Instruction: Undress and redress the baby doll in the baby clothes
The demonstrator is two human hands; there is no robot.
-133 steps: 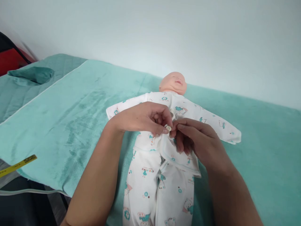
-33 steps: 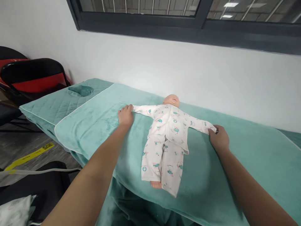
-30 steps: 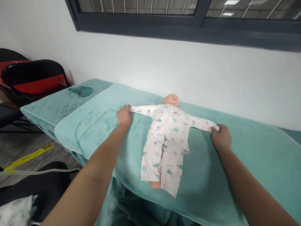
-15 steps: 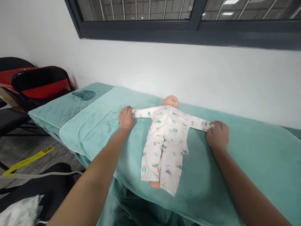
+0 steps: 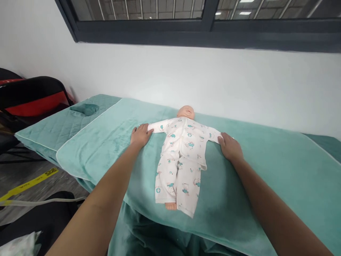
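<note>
A baby doll (image 5: 185,111) lies on its back with its arms spread. It wears a white printed long-sleeved shirt (image 5: 189,137) and matching trousers (image 5: 166,177); one foot (image 5: 171,206) peeks out of the left trouser leg, while the other is hidden by cloth. My left hand (image 5: 141,135) rests on the end of the left sleeve, fingers laid out and thumb apart. Over the cuff of the right sleeve, my right hand (image 5: 230,147) lies flat with its thumb against the cloth and covers the sleeve's end.
The doll is on a green velvety cover (image 5: 266,160) over a bed against a white wall. At left are a quilted section with a face hole (image 5: 84,109) and black-and-red chairs (image 5: 34,94). A black seat near me bears folded printed cloth (image 5: 20,245). A window (image 5: 149,30) is above.
Earlier, both hands were at the shirt's front ties. They then moved out to the sleeve ends, where my right hand pinched the cuff. Now my right hand has flattened and shifted inward.
</note>
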